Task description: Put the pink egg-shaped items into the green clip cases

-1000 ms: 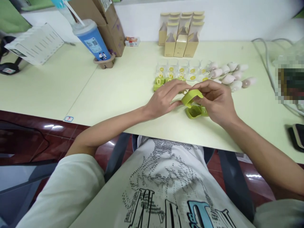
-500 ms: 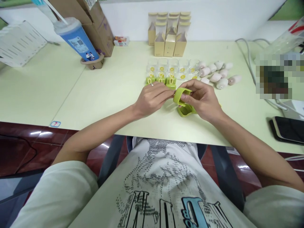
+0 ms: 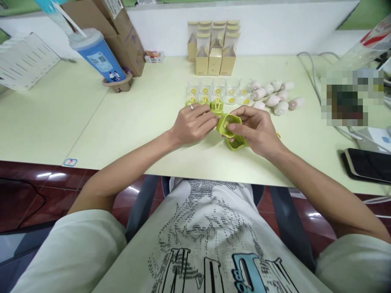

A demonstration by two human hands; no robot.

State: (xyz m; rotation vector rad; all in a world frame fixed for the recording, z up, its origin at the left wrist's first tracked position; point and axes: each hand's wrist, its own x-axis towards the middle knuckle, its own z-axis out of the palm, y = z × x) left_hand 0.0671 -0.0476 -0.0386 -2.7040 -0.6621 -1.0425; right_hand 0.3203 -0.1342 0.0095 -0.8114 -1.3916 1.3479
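Note:
My right hand [image 3: 258,128] grips a hollow lime-green plastic cap [image 3: 222,126], thumb pressed inside it beside a small pale yellow piece [image 3: 226,125]. The cap's open side faces up toward me. My left hand [image 3: 195,124], a ring on one finger, has its fingertips pinched together at the cap's outer left side; what they pinch is hidden. Just below the held cap, a second green hollow piece [image 3: 236,143] lies on the table, partly covered by my right hand. Behind my left hand stand green caps with pale loops [image 3: 217,106].
Clear cups with yellow round labels [image 3: 232,91] stand in rows, with pinkish-white egg-shaped pieces [image 3: 273,100] to their right. Open small cartons [image 3: 214,61] line the wall. A blue drink cup [image 3: 102,57] and cardboard box [image 3: 130,44] stand left; a phone [image 3: 368,165] lies right.
The held green cap has turned so that its inside now faces up toward me, showing the pale yellow piece. My left hand stays against the cap's left side. The view has shifted slightly.

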